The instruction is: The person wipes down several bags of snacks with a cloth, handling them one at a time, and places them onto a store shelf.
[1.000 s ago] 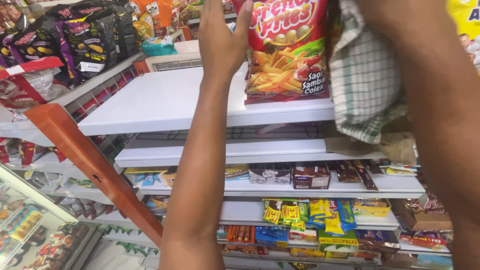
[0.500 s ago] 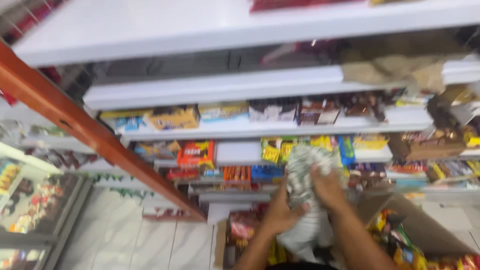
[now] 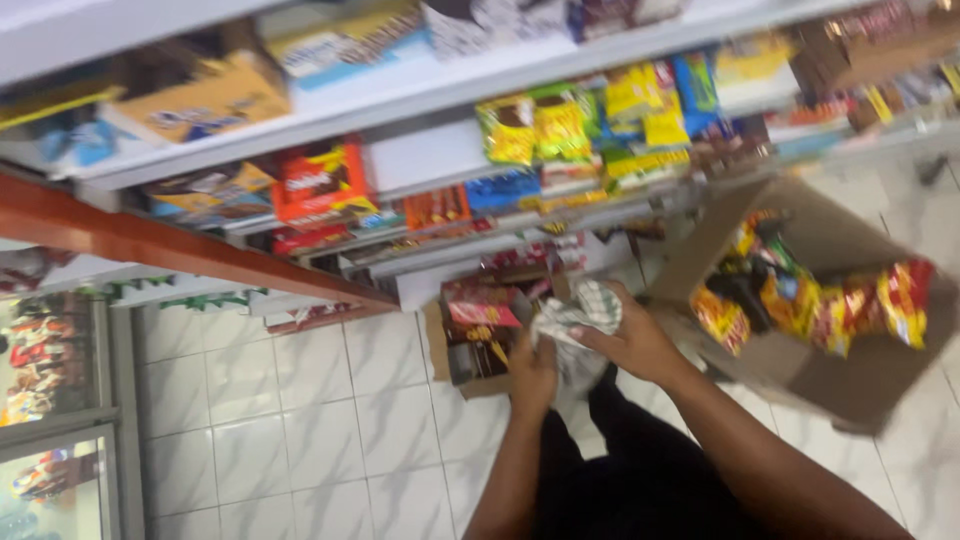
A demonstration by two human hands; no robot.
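Note:
Both my hands are low in front of me, over the tiled floor, gripping a crumpled green-and-white checked cloth. My left hand holds its lower left part. My right hand closes on its right side. Just behind the cloth stands a small open cardboard box with red snack packs in it.
A large open cardboard box of red and yellow snack bags lies on the floor at the right. White shelves with snack packs run across the top. An orange-brown rail crosses at the left, with a glass display case below it.
One second ago my left hand was up at a snack bag on the top shelf, the cloth in my right. Both hands have come down to the cloth and my view has tilted toward the floor.

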